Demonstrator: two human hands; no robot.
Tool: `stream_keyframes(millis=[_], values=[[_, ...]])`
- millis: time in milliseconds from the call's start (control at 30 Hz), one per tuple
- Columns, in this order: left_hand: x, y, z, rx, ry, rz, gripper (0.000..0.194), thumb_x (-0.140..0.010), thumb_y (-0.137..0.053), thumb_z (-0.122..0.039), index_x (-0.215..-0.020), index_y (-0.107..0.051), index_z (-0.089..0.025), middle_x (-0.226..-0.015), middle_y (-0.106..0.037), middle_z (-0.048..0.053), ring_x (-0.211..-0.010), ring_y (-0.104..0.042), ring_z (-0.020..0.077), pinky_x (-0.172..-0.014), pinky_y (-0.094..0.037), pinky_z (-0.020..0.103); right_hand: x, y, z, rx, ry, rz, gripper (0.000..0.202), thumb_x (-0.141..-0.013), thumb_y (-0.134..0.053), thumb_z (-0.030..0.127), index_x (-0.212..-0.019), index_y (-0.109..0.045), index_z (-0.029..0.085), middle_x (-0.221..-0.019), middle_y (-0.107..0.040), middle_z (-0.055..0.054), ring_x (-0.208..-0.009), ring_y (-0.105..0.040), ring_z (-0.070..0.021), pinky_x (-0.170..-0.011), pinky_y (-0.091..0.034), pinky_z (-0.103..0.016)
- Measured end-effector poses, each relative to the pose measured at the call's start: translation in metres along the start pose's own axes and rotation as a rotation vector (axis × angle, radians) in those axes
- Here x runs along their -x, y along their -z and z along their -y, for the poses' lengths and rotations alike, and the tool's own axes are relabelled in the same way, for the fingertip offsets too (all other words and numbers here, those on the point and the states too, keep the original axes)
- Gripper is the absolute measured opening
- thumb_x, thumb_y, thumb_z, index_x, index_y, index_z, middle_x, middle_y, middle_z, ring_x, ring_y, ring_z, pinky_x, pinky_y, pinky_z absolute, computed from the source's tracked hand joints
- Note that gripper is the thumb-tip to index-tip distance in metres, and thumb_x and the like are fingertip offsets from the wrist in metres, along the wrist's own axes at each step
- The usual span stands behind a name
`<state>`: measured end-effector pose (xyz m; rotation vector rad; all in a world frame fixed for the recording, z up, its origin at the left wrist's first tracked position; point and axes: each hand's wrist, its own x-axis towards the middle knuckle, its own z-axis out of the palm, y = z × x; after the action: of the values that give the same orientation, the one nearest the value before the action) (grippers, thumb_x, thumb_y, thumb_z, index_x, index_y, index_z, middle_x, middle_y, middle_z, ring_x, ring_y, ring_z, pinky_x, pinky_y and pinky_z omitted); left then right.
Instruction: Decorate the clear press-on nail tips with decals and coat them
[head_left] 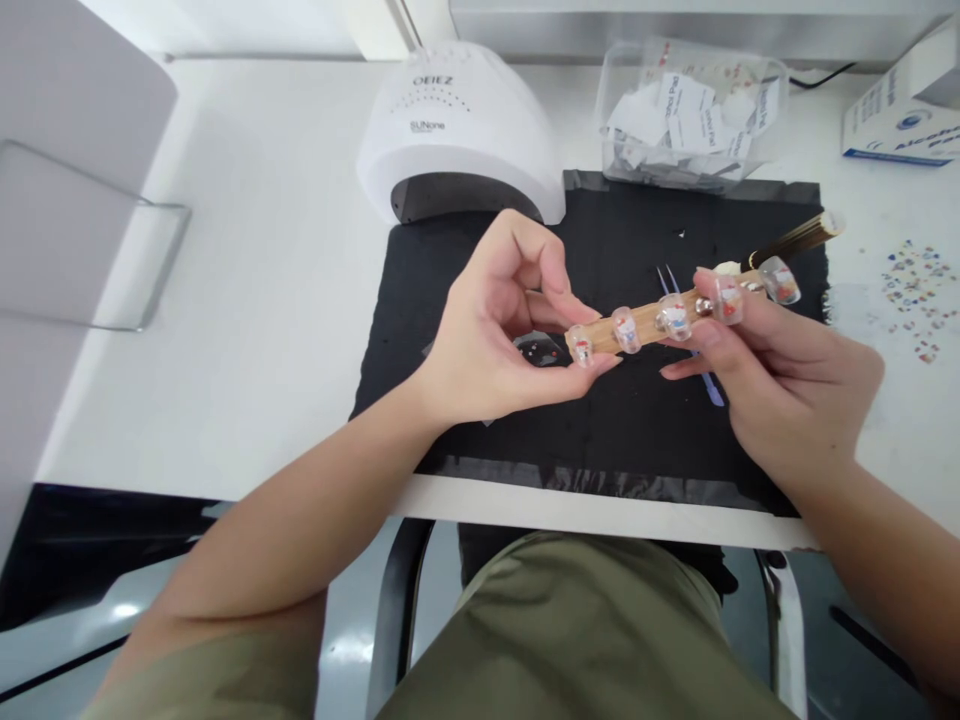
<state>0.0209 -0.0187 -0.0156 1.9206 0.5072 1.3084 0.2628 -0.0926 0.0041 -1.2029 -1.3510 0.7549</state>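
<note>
A wooden stick (646, 322) carries several clear decorated nail tips along its length and is held level above a black mat (450, 270). My left hand (502, 330) pinches the stick's left end between thumb and forefinger. My right hand (780, 380) supports the right end of the stick and also holds a gold-handled brush (795, 238) that points up to the right. Purple tweezers (686, 330) lie on the mat under the stick, partly hidden by my right fingers.
A white nail lamp (457, 130) stands behind the mat. A clear box of paper pads (690, 115) sits at the back right, a white carton (907, 100) beyond it. Small nail decorations (916, 300) are scattered on the white table at right. A chair back (67, 200) is at left.
</note>
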Motion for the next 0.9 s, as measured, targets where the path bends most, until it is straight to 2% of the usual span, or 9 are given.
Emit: stream_keyframes(millis=[100, 167, 267, 367, 567, 700, 900], values=[[0.002, -0.002, 0.002, -0.032, 0.039, -0.008, 0.060, -0.088, -0.099, -0.049, -0.114, -0.050, -0.028, -0.091, -0.064, -0.006, -0.075, -0.081, 0.0150, -0.067, -0.073, 0.026, -0.001, 0.000, 0.001, 0.002, 0.008, -0.003, 0.035, -0.101, -0.085, 0.021, -0.123, -0.088, 0.048, -0.116, -0.091, 0.012, -0.091, -0.090, -0.0132, -0.080, -0.080, -0.023], [0.001, -0.002, 0.003, -0.025, 0.040, -0.020, 0.059, -0.088, -0.100, -0.048, -0.114, -0.050, -0.028, -0.090, -0.063, -0.007, -0.074, -0.079, 0.0131, -0.067, -0.072, 0.026, -0.001, 0.001, 0.001, -0.006, 0.025, -0.009, 0.033, -0.101, -0.086, 0.022, -0.122, -0.088, 0.048, -0.117, -0.091, 0.012, -0.089, -0.090, -0.0132, -0.080, -0.081, -0.025], [-0.003, 0.000, 0.003, 0.041, 0.010, -0.054, 0.057, -0.086, -0.103, -0.039, -0.109, -0.052, -0.026, -0.088, -0.061, -0.007, -0.072, -0.074, 0.0102, -0.070, -0.072, 0.026, -0.001, 0.001, 0.001, 0.002, 0.012, -0.006, 0.030, -0.102, -0.085, 0.024, -0.121, -0.089, 0.047, -0.114, -0.091, 0.011, -0.099, -0.092, -0.0193, -0.079, -0.082, -0.029], [-0.007, 0.006, 0.005, 0.086, 0.059, -0.091, 0.061, -0.082, -0.107, -0.036, -0.103, -0.052, -0.026, -0.089, -0.065, -0.006, -0.072, -0.073, 0.0104, -0.075, -0.073, 0.029, 0.000, 0.001, 0.003, 0.004, -0.035, 0.007, 0.025, -0.103, -0.085, 0.028, -0.121, -0.090, 0.046, -0.111, -0.092, 0.009, -0.105, -0.092, -0.0234, -0.080, -0.082, -0.032], [-0.007, 0.015, 0.009, 0.042, 0.211, -0.129, 0.070, -0.080, -0.109, -0.050, -0.104, -0.048, -0.026, -0.089, -0.075, -0.005, -0.076, -0.078, 0.0131, -0.078, -0.073, 0.032, -0.001, 0.000, 0.006, 0.004, -0.073, 0.018, 0.020, -0.102, -0.087, 0.028, -0.115, -0.091, 0.042, -0.111, -0.092, 0.007, -0.102, -0.092, -0.0238, -0.079, -0.083, -0.035], [-0.007, 0.021, 0.010, 0.002, 0.333, -0.092, 0.072, -0.077, -0.111, -0.047, -0.103, -0.047, -0.027, -0.091, -0.074, -0.005, -0.079, -0.080, 0.0143, -0.071, -0.072, 0.029, -0.002, 0.002, 0.003, 0.055, -0.079, 0.056, 0.013, -0.099, -0.090, 0.032, -0.111, -0.093, 0.034, -0.103, -0.093, 0.003, -0.094, -0.092, -0.0230, -0.079, -0.082, -0.036], [-0.005, 0.032, 0.021, -0.033, 0.434, 0.010, 0.065, -0.083, -0.106, -0.042, -0.104, -0.047, -0.026, -0.091, -0.073, -0.004, -0.079, -0.079, 0.0137, -0.072, -0.071, 0.027, -0.003, 0.007, 0.001, 0.174, -0.084, 0.110, 0.014, -0.092, -0.096, 0.035, -0.105, -0.093, 0.039, -0.101, -0.092, 0.004, -0.085, -0.091, -0.0198, -0.076, -0.080, -0.031]])
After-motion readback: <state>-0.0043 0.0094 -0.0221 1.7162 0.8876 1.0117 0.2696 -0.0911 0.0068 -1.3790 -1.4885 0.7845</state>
